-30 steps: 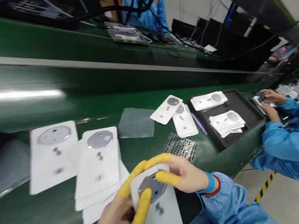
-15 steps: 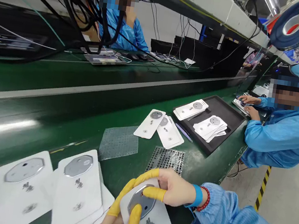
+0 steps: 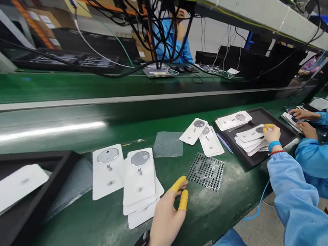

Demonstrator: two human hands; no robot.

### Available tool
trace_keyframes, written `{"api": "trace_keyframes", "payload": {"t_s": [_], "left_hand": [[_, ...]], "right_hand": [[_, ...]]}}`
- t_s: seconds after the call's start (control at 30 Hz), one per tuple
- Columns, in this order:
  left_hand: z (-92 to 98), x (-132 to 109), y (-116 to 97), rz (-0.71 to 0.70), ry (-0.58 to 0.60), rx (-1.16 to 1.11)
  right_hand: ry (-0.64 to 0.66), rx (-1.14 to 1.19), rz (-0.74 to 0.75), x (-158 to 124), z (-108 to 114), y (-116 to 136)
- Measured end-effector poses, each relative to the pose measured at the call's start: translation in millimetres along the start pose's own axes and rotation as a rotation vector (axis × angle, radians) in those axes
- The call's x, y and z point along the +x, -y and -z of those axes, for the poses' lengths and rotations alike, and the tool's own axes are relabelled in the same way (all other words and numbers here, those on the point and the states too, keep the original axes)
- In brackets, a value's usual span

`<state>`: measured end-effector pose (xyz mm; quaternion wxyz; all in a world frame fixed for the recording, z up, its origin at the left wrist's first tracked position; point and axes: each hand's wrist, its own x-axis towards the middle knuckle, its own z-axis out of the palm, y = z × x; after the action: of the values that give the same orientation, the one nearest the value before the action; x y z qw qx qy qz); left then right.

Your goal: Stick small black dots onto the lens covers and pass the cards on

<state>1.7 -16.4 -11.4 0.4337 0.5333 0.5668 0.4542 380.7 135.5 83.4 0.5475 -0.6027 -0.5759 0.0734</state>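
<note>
My right hand (image 3: 271, 135), yellow finger cots on its fingertips, pinches the camera end of a white phone back cover (image 3: 249, 133). That cover lies at or just over a stack of similar covers (image 3: 254, 149) in the black tray (image 3: 252, 164) at the right; whether it rests fully on them I cannot tell. My left hand (image 3: 168, 216) is over the green bench, thumb and forefinger apart with nothing between them. Near its fingertips lies a clear sheet of small black dots (image 3: 206, 171). Left of it are overlapping white back covers (image 3: 139, 181) and another single cover (image 3: 107, 174).
Purple tweezers (image 3: 225, 143) lie beside the tray, near two or more covers (image 3: 193, 131). A translucent sheet (image 3: 169, 144) sits mid-bench. Another black tray (image 3: 62, 165) with covers stands at lower left. A co-worker's hands (image 3: 304, 119) work beyond the right tray. Cables hang overhead.
Both hands held a back cover low in front before; now my right hand has carried a cover out to the right tray. My left hand has let go. The view has swung left.
</note>
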Motion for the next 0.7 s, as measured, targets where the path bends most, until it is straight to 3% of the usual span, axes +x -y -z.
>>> {"api": "trace_keyframes", "payload": {"t_s": [0.1, 0.2, 0.27, 0.33, 0.43, 0.53, 0.7], "left_hand": [[-2.8, 1.0, 5.9, 0.007, -0.012, 0.024], [-1.5, 1.6, 7.5, 0.019, -0.027, 0.044], [0.4, 2.2, 6.1, 0.034, -0.035, 0.057], [2.1, 3.4, 3.2, 0.057, -0.039, 0.072], [4.7, 6.4, -2.5, 0.090, -0.030, 0.098], [8.2, 9.3, -7.5, 0.133, 0.035, 0.097], [12.0, 6.6, -18.9, 0.243, 0.092, -0.051]], "right_hand": [[0.001, -0.171, 0.016, -3.7, -0.4, 2.3], [0.104, -0.232, 0.114, -55.4, -27.4, 19.0], [0.282, -0.226, 0.202, -110.7, -55.7, 33.4], [0.601, -0.247, 0.399, -164.8, -81.6, 46.3], [0.853, -0.229, 0.603, -210.9, -99.8, 56.7], [0.789, -0.095, 0.704, -212.2, -95.8, 59.9], [0.522, 0.085, 0.843, -198.4, -80.4, 73.6]]}}
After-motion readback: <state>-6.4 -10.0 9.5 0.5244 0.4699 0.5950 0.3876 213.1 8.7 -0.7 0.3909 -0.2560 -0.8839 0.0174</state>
